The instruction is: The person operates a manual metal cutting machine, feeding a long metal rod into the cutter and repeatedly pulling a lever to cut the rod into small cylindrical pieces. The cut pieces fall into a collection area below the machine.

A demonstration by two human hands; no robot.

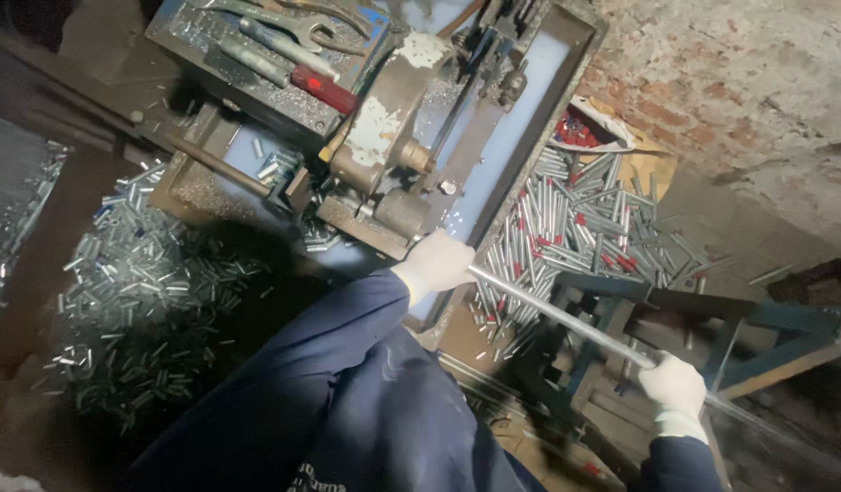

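Observation:
A long thin metal tube (566, 316) runs from the lower right up to a grimy cutting machine (393, 118). My left hand (436, 262), in a white glove, grips the tube's end right at the machine's front edge. Farther back along the tube, my right hand (673, 383), also gloved, is closed around it. Both sleeves are dark blue.
A tray of wrenches and a red-handled screwdriver (265, 55) sits on top of the machine. Heaps of short cut tube pieces lie on the left (138, 292) and on the right (575, 228). A blue metal stand (757, 319) is under the tube, and a brick wall (739, 82) is at the right.

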